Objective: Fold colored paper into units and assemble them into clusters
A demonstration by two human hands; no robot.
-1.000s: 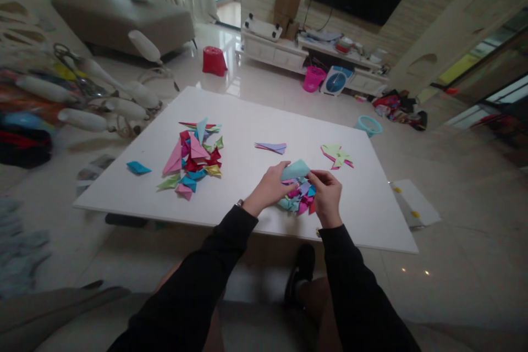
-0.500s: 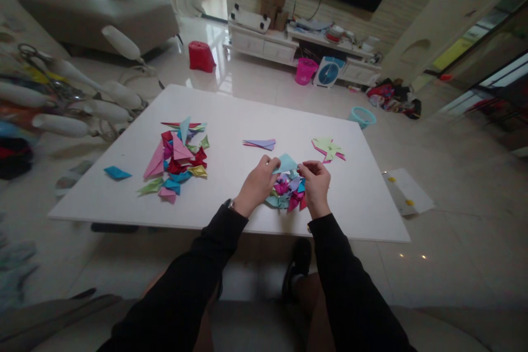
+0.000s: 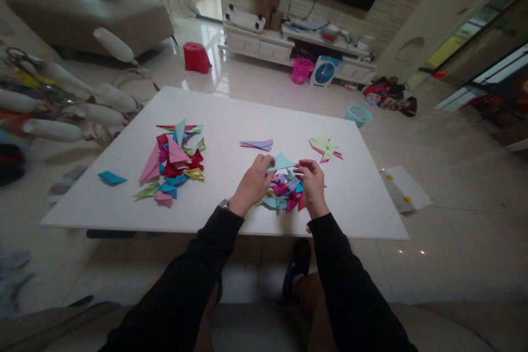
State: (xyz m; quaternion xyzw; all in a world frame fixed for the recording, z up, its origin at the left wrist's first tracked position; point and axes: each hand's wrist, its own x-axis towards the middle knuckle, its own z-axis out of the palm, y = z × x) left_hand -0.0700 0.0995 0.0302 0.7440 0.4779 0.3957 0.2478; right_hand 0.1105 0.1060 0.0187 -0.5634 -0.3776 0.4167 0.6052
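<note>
My left hand pinches a light blue folded paper between thumb and fingers, holding it above the table. My right hand has its fingers curled at the paper's pointed right end, and its thumb and fingertips close on that tip. Below the hands lies a heap of small folded paper pieces in teal, purple, magenta and red, partly hidden by my right hand. Just beyond, a narrow purple and pink folded paper rests flat. To its right lie light green and pink folded papers.
A larger pile of coloured folded papers covers part of the white table on the left. One blue folded piece lies apart near the left edge. Beyond the table stand a red stool, a pink bin and a teal basket.
The light blue paper has tipped slightly flatter, and the fingers of my right hand have shifted at its tip. The whole view has moved a little; the piles lie unchanged.
</note>
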